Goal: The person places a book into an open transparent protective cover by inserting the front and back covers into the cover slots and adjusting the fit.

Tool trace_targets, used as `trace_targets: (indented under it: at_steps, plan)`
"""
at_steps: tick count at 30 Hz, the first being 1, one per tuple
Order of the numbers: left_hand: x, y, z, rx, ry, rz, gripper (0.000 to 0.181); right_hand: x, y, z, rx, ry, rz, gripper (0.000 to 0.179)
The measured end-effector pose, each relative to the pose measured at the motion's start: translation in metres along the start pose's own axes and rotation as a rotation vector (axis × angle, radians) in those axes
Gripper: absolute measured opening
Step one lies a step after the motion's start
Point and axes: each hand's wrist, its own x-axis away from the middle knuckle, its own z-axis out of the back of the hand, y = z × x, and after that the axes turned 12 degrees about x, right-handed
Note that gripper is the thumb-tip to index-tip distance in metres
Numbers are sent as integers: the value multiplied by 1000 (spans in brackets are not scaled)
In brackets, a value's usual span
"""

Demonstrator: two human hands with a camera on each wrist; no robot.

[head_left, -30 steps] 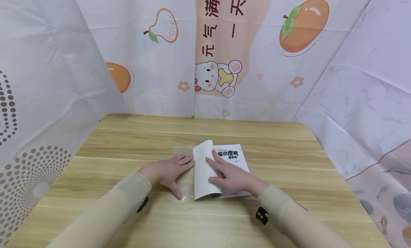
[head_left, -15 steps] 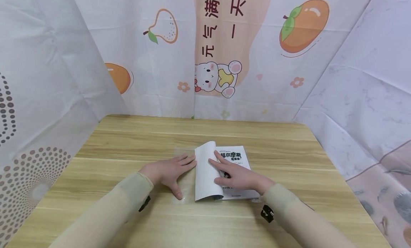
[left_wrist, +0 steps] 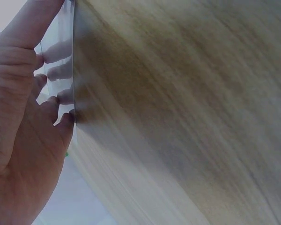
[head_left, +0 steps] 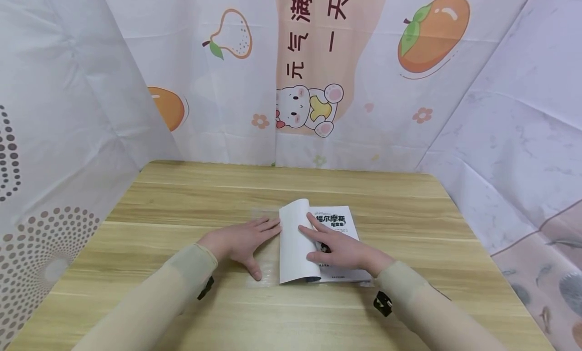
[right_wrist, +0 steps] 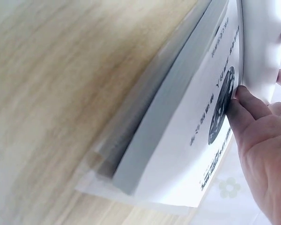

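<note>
A paperback book (head_left: 347, 276) lies on the wooden table, its title page with dark Chinese lettering facing up. Its front cover (head_left: 293, 247) is bent back to the left, showing a blank white inner side. My right hand (head_left: 343, 249) rests across the title page and the curled cover, fingers spread. At the cover's left edge, the fingertips of my left hand (head_left: 247, 242) touch down, with the thumb stretched out toward me. Clear plastic film (head_left: 263, 278) spreads under that hand. In the right wrist view the film (right_wrist: 91, 176) sticks out beneath the book's pages (right_wrist: 154, 117).
The light wooden table (head_left: 204, 189) stretches around the book on all sides. Behind it hangs a white curtain (head_left: 182, 48) with fruit and cartoon prints. More patterned cloth (head_left: 500, 154) closes off the right side, and dotted cloth (head_left: 50, 189) the left.
The book, its folded cover and the film have slid a little to the right, and my right hand has moved right with them. My left hand has hardly moved.
</note>
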Motion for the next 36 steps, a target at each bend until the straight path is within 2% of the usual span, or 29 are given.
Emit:
trace_targets:
  at_steps: [9,20,27,36]
  plan:
    - [3,-5,-6,11,64,-8,123,0,-2,-2,13,6,-2,73]
    - [10,1,-10,-98,154,-21,107,1,-2,-2,17,11,-1,72]
    - [13,4,-10,-66,162,-39,103,0,-2,-3,22,13,-6,72]
    - [15,0,-15,-32,186,-43,102,0,-1,-4,39,19,-1,71]
